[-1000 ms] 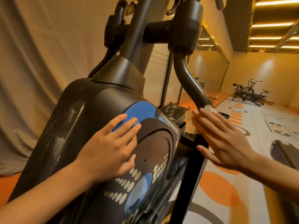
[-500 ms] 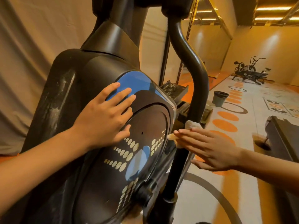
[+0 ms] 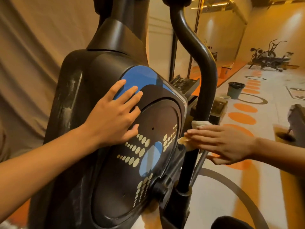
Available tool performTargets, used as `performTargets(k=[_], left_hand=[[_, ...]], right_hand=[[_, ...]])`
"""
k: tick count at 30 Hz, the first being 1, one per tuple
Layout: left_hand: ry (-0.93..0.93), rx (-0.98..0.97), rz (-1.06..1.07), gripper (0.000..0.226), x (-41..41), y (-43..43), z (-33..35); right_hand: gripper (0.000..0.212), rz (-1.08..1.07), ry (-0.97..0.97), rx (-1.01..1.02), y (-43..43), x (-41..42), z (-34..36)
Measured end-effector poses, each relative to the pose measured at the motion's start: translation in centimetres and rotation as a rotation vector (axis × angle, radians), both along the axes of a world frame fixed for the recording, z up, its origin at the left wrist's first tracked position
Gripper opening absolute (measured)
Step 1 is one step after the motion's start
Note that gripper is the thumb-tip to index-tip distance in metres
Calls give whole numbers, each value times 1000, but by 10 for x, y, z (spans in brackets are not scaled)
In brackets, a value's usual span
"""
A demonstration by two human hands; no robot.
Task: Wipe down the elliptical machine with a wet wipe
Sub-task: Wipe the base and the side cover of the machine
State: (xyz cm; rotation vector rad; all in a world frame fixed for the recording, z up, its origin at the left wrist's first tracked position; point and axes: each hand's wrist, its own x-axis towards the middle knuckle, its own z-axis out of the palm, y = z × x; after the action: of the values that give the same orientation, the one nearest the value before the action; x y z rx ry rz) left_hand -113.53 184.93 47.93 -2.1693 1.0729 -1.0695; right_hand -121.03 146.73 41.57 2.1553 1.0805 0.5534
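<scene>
The right hand (image 3: 226,142), at three o'clock, presses the wet wipe (image 3: 200,124) against the elliptical machine's (image 3: 115,38) upright bar (image 3: 206,71), grip seemingly wide, fingers straight; the left hand (image 3: 113,118) lies spread on the housing (image 3: 79,129). Next, probably, slide it down the bar, pressure steady.

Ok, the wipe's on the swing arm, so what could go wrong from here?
The wet wipe is only pressed under the flat fingers of the right hand, so it may slip off the swing arm. Fingertips sit near the gap beside the flywheel cover; a pivoting arm could pinch them.
</scene>
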Motion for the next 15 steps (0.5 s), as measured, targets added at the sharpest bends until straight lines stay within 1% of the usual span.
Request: performTargets(k=[2, 4, 6, 7, 9, 11, 13, 15], left_hand=[[-13, 18, -4, 56, 1, 2, -1], [-24, 31, -12, 56, 2, 4, -2], [-29, 21, -18, 56, 2, 4, -3], [-26, 17, -17, 57, 2, 3, -4], [-23, 10, -16, 58, 1, 3, -7], [-28, 5, -20, 59, 1, 5, -11], [-32, 0, -25, 57, 1, 6, -12], [-31, -6, -27, 56, 1, 5, -11]], right_hand=[[60, -4, -123, 67, -2, 6, 27], [62, -52, -242, 223, -1, 9, 52], [66, -73, -245, 355, 6, 7, 49], [67, -74, -205, 375, 9, 5, 35], [66, -72, -65, 287, 10, -2, -6], [64, -65, 25, 101, 10, -10, -42], [60, 2, 52, -22, 10, -8, -43], [58, 87, 2, -23, 11, 0, -16]])
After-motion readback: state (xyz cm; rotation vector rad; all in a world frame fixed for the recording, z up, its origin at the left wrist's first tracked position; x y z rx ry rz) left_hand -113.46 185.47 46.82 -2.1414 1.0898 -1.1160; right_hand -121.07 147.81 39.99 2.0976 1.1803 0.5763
